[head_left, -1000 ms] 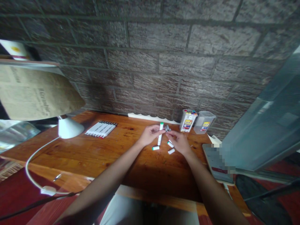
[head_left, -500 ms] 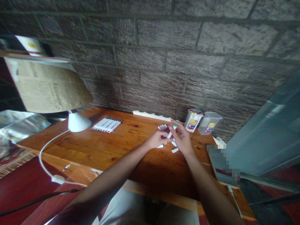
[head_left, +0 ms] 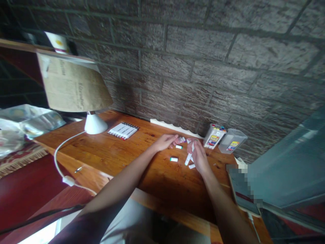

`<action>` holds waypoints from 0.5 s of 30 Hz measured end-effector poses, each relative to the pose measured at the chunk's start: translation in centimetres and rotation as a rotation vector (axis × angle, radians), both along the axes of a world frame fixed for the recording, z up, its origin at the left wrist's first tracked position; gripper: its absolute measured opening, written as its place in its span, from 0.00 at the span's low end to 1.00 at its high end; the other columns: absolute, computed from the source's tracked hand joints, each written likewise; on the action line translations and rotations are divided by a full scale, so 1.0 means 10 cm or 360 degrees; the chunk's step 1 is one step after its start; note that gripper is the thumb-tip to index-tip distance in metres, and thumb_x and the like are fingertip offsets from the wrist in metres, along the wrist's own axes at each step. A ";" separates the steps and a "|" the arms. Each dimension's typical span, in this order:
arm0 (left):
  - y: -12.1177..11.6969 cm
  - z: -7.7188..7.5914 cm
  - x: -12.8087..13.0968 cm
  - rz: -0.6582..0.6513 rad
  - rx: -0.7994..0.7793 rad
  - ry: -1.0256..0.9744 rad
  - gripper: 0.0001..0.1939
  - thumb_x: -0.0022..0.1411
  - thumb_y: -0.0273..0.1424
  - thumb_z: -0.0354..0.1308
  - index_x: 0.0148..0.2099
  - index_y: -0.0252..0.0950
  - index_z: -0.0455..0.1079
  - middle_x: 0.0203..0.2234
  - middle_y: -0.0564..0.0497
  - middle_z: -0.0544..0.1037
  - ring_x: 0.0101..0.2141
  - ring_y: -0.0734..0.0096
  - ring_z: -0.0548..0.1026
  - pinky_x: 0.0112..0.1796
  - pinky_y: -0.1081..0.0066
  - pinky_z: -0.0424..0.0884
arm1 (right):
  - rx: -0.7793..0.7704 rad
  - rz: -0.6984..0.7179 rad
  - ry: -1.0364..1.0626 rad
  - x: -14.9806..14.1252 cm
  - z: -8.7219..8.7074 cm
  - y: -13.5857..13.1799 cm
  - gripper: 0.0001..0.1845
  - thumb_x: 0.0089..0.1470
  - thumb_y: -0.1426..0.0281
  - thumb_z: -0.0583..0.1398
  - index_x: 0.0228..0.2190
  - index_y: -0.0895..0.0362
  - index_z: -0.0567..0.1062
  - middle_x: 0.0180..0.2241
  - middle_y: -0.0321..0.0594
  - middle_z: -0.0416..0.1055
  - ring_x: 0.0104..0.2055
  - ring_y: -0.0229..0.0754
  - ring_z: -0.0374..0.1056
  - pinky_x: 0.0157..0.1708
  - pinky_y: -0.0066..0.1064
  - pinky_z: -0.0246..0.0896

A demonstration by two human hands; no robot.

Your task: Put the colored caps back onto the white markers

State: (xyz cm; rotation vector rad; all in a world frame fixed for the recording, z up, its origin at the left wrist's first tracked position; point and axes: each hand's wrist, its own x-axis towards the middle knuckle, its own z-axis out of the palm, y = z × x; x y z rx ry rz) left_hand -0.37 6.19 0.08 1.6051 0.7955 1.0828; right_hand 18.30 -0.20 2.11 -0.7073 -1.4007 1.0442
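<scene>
My left hand (head_left: pixel 165 142) reaches over the table with its fingers stretched out, beside a few small white marker caps (head_left: pixel 182 139). A white cap with a green end (head_left: pixel 179 146) lies just below its fingertips, and another green-ended cap (head_left: pixel 174 159) rests nearer to me. My right hand (head_left: pixel 201 158) is curled around a slim white marker piece (head_left: pixel 193 146), partly hidden by the fingers. Beneath this hand lie a white marker piece (head_left: pixel 188 159) and a short white cap (head_left: pixel 192 166).
A row of white markers (head_left: pixel 123 130) lies at the left, near a lamp (head_left: pixel 96 124). Against the brick wall stand a clear case of markers (head_left: pixel 214 136) and a second clear case (head_left: pixel 233 141). A tablet-like device (head_left: pixel 243 193) with a cable lies right.
My hands have parted, and the green-ended marker is no longer held up between them. Green-ended caps now show on the table. The view has shifted somewhat to the left.
</scene>
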 end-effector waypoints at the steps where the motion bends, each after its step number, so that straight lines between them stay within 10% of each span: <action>1: 0.03 -0.03 -0.01 0.0082 -0.0008 -0.0002 0.33 0.57 0.58 0.53 0.35 0.30 0.77 0.28 0.43 0.78 0.28 0.70 0.74 0.25 0.75 0.69 | -0.0053 0.0027 0.0057 -0.03 0.01 -0.01 0.23 0.59 0.46 0.50 0.30 0.52 0.67 0.19 0.30 0.52 0.20 0.36 0.50 0.22 0.29 0.53; 15: 0.02 -0.23 0.08 0.0230 0.0266 0.0179 0.31 0.62 0.55 0.48 0.31 0.31 0.75 0.21 0.49 0.76 0.24 0.74 0.70 0.28 0.74 0.64 | -0.0416 0.0065 0.0222 -0.17 0.16 0.00 0.29 0.53 0.46 0.50 0.13 0.52 0.51 0.12 0.26 0.39 0.13 0.31 0.34 0.13 0.26 0.34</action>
